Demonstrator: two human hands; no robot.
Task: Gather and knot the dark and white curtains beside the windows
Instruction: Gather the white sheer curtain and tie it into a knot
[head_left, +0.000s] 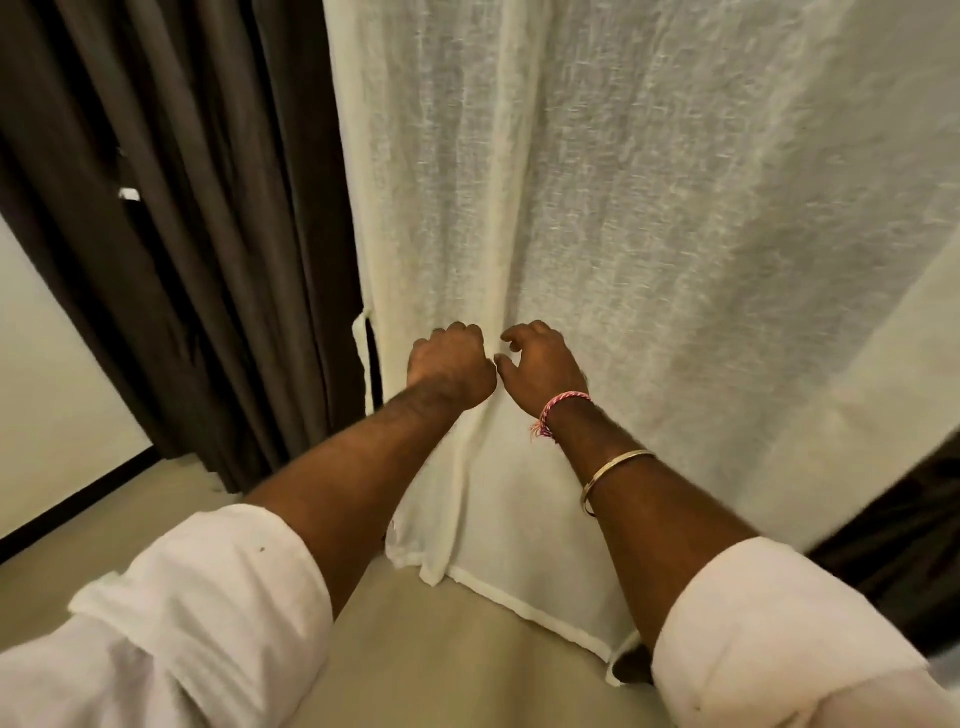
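Now my left hand (451, 366) fisted on a fold of the white curtain (597, 208), hanging twelve to six, right hand (540, 364) loosely curled against it, grip unclear, dark curtain (208, 234) at nine o'clock.

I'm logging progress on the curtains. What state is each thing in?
White curtain: hanging loose, unknotted, a fold gripped.
Dark curtain: hanging loose, untouched.
Left hand: fist closed on a white fold.
Right hand: fingers curled at the curtain, grip unclear.

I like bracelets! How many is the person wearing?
2, both on the right arm: a pink thread band at the wrist and a metal bangle further up the forearm. Sleeves may hide more.
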